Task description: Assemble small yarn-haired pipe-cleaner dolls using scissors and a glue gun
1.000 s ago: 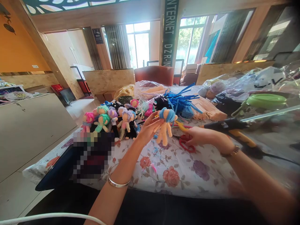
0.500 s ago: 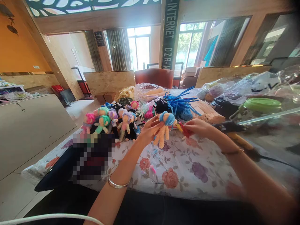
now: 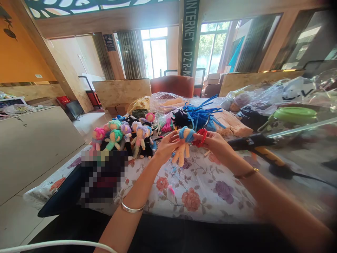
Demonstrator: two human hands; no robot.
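Note:
My left hand (image 3: 168, 144) is closed round a small peach doll (image 3: 181, 154) with blue hair, held upright above the flowered tablecloth. My right hand (image 3: 210, 141) touches the right side of the doll's head and has red-handled scissors (image 3: 201, 137) in its fingers. The scissors' blades are hidden. Several finished-looking dolls with pink, green and purple hair (image 3: 115, 140) stand in a group left of my hands. Just behind the doll lies a bundle of blue strands (image 3: 201, 114).
A black and orange tool with a cord (image 3: 268, 154) lies on the right, near my right forearm. Behind it are a green-lidded container (image 3: 295, 116) and clear plastic bags (image 3: 284, 92). A dark tray (image 3: 65, 189) sits at the front left, partly pixelated.
My right hand has moved left to the doll's head, with the red handles now turned upright beside it. My left hand and the doll have hardly moved.

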